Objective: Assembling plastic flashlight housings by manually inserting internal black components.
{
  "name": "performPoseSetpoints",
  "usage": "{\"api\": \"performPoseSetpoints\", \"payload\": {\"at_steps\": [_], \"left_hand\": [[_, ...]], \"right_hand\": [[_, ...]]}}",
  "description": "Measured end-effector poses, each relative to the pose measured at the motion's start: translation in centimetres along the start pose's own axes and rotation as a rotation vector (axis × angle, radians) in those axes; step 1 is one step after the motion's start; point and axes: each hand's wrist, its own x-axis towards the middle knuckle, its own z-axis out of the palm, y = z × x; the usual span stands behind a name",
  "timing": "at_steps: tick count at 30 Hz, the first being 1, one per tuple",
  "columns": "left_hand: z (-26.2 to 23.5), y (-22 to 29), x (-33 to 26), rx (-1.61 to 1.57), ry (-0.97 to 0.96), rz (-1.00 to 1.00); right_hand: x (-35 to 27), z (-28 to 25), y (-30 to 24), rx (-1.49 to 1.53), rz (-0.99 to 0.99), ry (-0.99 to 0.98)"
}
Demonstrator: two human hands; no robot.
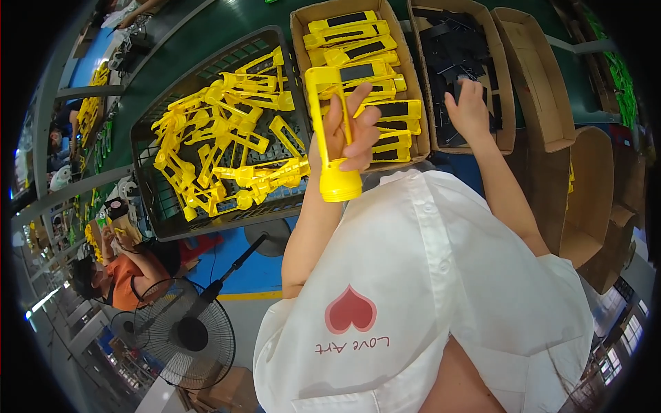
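Observation:
My left hand is wrapped around a yellow plastic flashlight housing, round end toward me, with the open handle frame running up past my fingers. Over a cardboard box of loose flat black plastic pieces, my right hand has its fingers curled, with a black piece between thumb and fingertips. Beyond my left hand stands a cardboard box holding a row of yellow housings, several with black strips on them. To its left, a dark plastic crate contains a jumbled heap of yellow housings.
Long cardboard boxes stand at the right, with a deeper carton nearer me. At the lower left is a black standing fan. A person in an orange top works beyond it. A green work surface lies under the boxes.

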Motion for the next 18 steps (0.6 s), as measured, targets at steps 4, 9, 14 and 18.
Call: {"api": "performPoseSetpoints", "payload": {"at_steps": [4, 9, 14, 18], "left_hand": [[0.7, -0.9, 1.0, 0.033, 0.022, -0.005], [0.7, -1.1, 1.3, 0.072, -0.042, -0.064], [-1.6, 0.3, 1.4, 0.462, 0.776, -0.039], [-2.9, 0.3, 0.3, 0.575, 0.960, -0.027]], "right_hand": [[-0.9, 1.7, 3.8, -0.148, 0.219, -0.321], [-1.5, 3.0, 5.7, 0.026, 0.228, -0.277], [-0.8, 3.0, 7.8, 0.223, 0.169, -0.194], [-0.3, 0.0, 5.1, 0.927, 0.372, -0.367]]}}
